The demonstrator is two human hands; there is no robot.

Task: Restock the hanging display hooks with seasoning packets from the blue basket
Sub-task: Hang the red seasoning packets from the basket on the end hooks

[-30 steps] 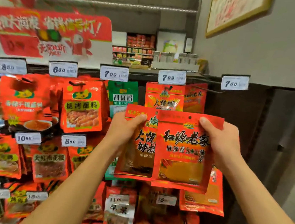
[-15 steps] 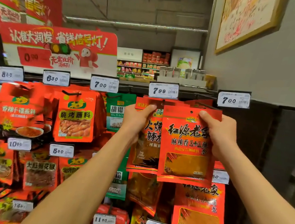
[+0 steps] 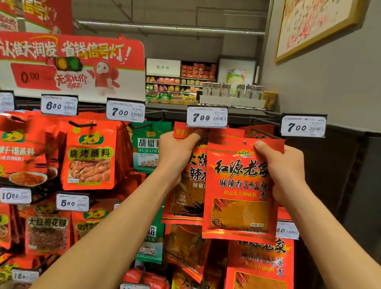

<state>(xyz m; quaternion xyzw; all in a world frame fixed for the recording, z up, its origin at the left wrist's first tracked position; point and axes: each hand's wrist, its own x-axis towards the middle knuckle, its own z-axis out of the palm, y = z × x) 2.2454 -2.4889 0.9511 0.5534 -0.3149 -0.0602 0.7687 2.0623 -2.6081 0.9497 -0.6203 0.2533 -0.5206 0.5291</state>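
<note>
Now: right hand pinches top corner of front packet, held up just below 7.00 tag. Left hand grips top of second packet under 7.99 tag. Basket not in view. Risk: hang hole misses hook tip, hidden behind tag; packet slips, or lands on wrong hook.

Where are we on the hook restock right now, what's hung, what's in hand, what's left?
Done: most hooks already carry packets, such as the barbecue dip packets under the 6.80 tag. In hand: the right hand pinches a red seasoning packet by its top corner, just below the 7.00 tag; the left hand holds the chili packet under 7.99. Left: threading the red packet onto its hook. The blue basket is out of view.
</note>
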